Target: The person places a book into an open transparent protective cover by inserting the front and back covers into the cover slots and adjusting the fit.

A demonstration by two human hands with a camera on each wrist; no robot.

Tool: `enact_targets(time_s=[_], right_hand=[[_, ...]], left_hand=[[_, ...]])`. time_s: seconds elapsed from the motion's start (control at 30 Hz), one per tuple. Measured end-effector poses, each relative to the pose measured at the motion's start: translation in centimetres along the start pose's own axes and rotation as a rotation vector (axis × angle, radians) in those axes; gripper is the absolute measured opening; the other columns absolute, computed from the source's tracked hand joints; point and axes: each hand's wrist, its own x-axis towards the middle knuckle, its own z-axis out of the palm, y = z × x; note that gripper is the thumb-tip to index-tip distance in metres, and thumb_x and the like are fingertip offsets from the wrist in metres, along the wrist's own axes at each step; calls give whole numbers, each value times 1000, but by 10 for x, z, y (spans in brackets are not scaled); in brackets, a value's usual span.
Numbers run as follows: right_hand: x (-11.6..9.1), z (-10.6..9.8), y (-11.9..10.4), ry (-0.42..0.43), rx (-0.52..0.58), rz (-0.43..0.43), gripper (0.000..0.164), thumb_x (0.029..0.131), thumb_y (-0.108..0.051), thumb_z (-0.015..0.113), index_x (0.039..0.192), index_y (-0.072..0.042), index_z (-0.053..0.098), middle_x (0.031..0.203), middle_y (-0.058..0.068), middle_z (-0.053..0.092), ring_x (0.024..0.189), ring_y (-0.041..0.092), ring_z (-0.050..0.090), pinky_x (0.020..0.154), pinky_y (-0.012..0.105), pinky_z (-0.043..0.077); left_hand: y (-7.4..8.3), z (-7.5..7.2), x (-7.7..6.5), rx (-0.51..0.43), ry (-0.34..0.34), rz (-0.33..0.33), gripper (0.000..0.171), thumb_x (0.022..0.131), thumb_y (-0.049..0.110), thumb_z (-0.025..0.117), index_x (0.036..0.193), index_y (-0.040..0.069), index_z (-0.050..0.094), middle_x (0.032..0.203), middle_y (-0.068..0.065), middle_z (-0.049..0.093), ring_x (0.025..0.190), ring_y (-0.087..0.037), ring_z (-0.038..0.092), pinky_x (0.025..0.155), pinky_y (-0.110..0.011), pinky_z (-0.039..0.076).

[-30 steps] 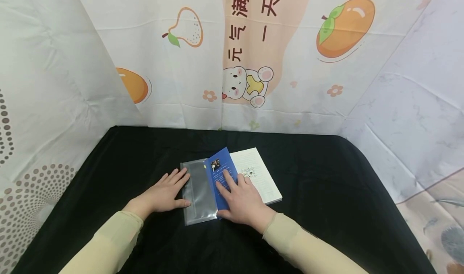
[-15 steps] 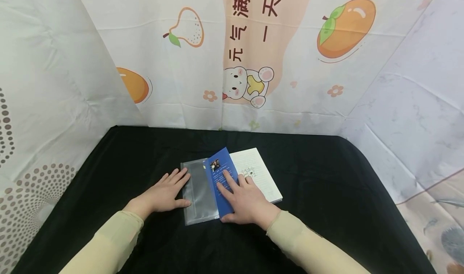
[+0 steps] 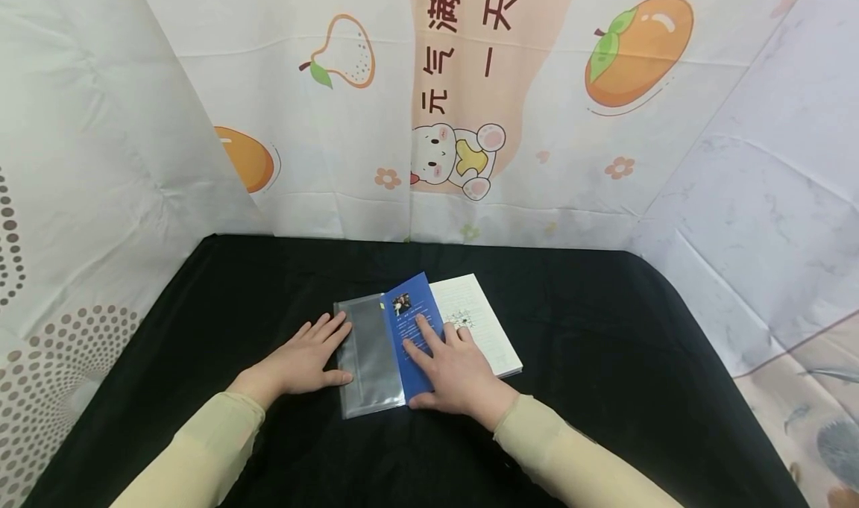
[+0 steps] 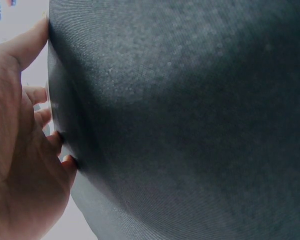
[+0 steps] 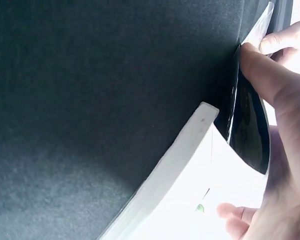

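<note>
A paperback book (image 3: 485, 314) lies open on the black cloth, its white pages to the right and its blue cover flap (image 3: 406, 315) folded out across them. A clear plastic book sleeve (image 3: 373, 355) spreads to the left of the flap. My left hand (image 3: 300, 360) rests with fingers spread on the sleeve's left edge. Fingers of my right hand (image 3: 456, 372) lie outstretched on the blue flap, thumb at its lower edge. From the right wrist, the thick page block (image 5: 167, 160) shows below the curved flap, with the right thumb (image 5: 262, 70) beside the plastic's corner.
Black cloth (image 3: 604, 389) covers the table around the book. White printed curtains (image 3: 322, 135) hang behind and on both sides. In the left wrist view, dark cloth (image 4: 190, 125) fills most of the picture.
The right hand and the blue flap have shifted slightly to the right, the thumb coming away from the sleeve's lower right corner. My left hand has stayed in place.
</note>
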Motion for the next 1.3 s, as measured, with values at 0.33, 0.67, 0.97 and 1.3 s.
enact_targets(time_s=[0.33, 0.67, 0.97, 1.3], right_hand=[[1, 2, -3, 10, 30, 31, 91, 74, -82, 53, 145, -27, 43, 157, 17, 23, 102, 39, 46, 71, 44, 37], [1, 3, -5, 0, 50, 51, 91, 75, -81, 52, 146, -27, 41, 157, 17, 20, 103, 41, 48, 72, 44, 37], [1, 6, -7, 12, 55, 68, 91, 75, -81, 53, 146, -25, 42, 157, 18, 21, 105, 41, 47, 73, 45, 38], [2, 5, -7, 3, 50, 76, 91, 75, -81, 53, 146, -24, 42, 156, 19, 22, 106, 41, 46, 74, 46, 38]], left_hand=[[0, 0, 1, 3, -4, -12, 86, 90, 57, 57, 152, 8, 24, 160, -13, 12, 143, -37, 7, 114, -59, 13], [-1, 1, 1, 6, -8, -15, 86, 90, 58, 56, 152, 8, 24, 160, -13, 11, 144, -37, 6, 114, -59, 12], [0, 0, 0, -3, -4, -2, 86, 90, 57, 57, 152, 8, 24, 160, -13, 11, 143, -37, 6, 114, -59, 12], [-1, 0, 0, -2, -6, 1, 86, 90, 58, 57, 152, 8, 23, 160, -13, 11, 143, -37, 6, 114, -59, 12]])
